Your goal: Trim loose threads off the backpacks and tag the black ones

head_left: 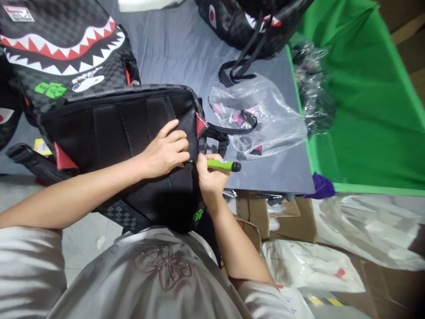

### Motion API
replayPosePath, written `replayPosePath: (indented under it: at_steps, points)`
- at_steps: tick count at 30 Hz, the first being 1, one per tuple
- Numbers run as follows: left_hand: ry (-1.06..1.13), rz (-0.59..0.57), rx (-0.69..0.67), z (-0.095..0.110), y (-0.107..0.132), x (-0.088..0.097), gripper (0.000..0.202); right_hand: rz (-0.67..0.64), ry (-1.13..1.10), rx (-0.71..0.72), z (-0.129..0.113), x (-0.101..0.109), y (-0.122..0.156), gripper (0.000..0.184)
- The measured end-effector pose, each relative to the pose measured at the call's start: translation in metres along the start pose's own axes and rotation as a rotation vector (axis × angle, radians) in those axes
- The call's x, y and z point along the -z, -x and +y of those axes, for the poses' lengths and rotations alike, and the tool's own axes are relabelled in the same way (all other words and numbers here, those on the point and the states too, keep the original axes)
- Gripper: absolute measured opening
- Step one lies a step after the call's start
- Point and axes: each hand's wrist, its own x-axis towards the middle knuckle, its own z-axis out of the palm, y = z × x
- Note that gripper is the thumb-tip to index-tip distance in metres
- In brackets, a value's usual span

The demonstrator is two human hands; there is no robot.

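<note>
A black backpack with checkered trim and red corner tabs lies back panel up across the table's front edge, against my body. My left hand presses on its panel near the right side, fingers curled and index fingertip at the fabric; the thumb is mostly hidden. Close beside those fingertips, my right hand grips a lime-green marker pen with a dark end. The pen's tip points left toward the panel by my left index finger. I cannot tell whether it touches the fabric.
Behind lies another checkered backpack with a shark-mouth print. A dark bag with hanging cords stands at the back. On the grey table rests a clear plastic bag. A green bin with wrapped items borders the right; cardboard boxes stand below.
</note>
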Motion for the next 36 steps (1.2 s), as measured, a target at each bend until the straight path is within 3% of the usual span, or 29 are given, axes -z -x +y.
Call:
replayPosePath:
  at_steps: [9, 19, 36]
  points:
    - [0.065, -0.037, 0.072, 0.0008, -0.0013, -0.0001, 0.023, 0.027, 0.024, -0.005, 0.0002, -0.0003, -0.0010, 0.030]
    - [-0.152, -0.030, -0.040, -0.0002, 0.0011, -0.0007, 0.030, 0.029, -0.004, -0.006, 0.0005, -0.0025, -0.0020, 0.029]
    - [-0.186, -0.082, -0.008, 0.0017, -0.0002, 0.0015, 0.025, 0.029, 0.020, -0.023, 0.0015, -0.0018, -0.0053, 0.030]
